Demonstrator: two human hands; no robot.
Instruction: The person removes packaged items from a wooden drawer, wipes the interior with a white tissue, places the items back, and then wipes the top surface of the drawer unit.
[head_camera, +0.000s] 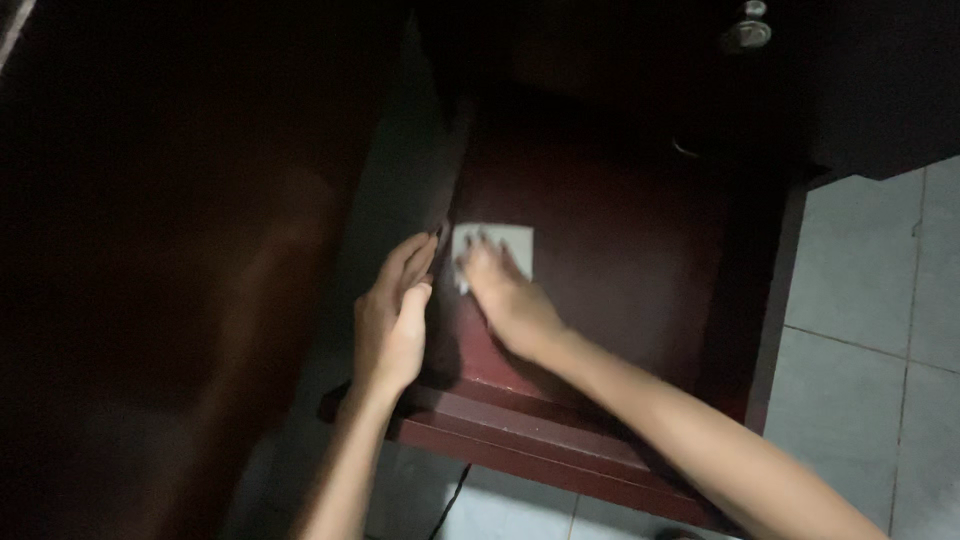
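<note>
A dark red wooden cabinet stands open, its bottom shelf (620, 270) in dim light. My right hand (505, 295) lies flat on that shelf, fingers pressed on a small pale cloth or paper (505, 242) at the left of the shelf. My left hand (393, 318) rests with straight fingers against the edge of the cabinet's dark open door (405, 190), just left of the cloth.
The cabinet's front ledge (520, 440) juts toward me at the bottom. Pale floor tiles (870, 330) lie at the right. A round metal knob (748, 32) shows at the top right. A thin dark cable (450, 500) runs across the floor below the ledge.
</note>
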